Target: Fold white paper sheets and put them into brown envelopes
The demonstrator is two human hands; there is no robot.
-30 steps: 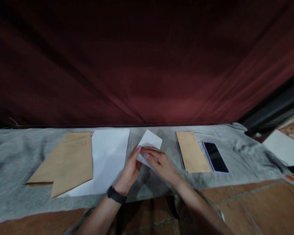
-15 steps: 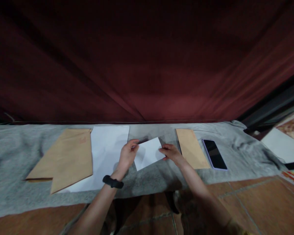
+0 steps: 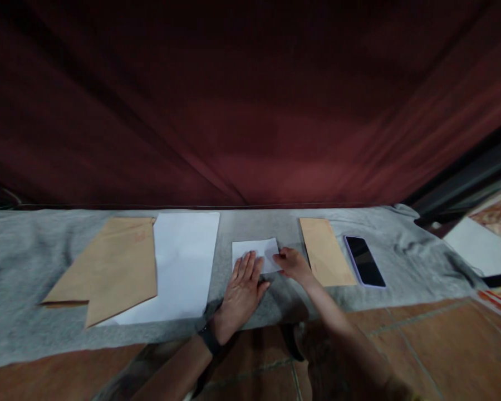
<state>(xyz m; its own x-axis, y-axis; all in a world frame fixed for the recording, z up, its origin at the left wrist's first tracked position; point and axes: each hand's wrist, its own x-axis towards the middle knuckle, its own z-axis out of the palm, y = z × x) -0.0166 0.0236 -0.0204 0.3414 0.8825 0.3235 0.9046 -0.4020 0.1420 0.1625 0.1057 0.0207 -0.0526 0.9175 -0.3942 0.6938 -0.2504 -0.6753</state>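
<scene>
One grey cloth (image 3: 267, 225), rumpled at both ends, covers the work surface, and the slip (image 3: 270, 250) lies on it at the dial's centre (12 points away from the wearer). At 12 hangs a dark red curtain (image 3: 250, 139), its folds fading to black higher up. Tiled floor (image 3: 434, 351) shows from 4 round to 8 o'clock.

The left hand (image 3: 242, 289), a black band (image 3: 210, 338) at its wrist, comes in from 7: flat, palm down, thumb held out, it rests on the slip without gripping. The right hand (image 3: 293, 263), at 3, is closed, pinching the slip's right edge between thumb and fingers.

White paper (image 3: 187, 267) lies at 9, its left part hidden under brown envelopes (image 3: 123, 267) whose print is too faint to read. At 3 lie a brown packet (image 3: 328, 253) and, beyond it, a phone (image 3: 364, 262) with a dark screen.

The left fingers cover part of the slip; the right fingertips are hard to make out. Far out at 3, a white panel (image 3: 480, 245) is cut off by the view's edge.
</scene>
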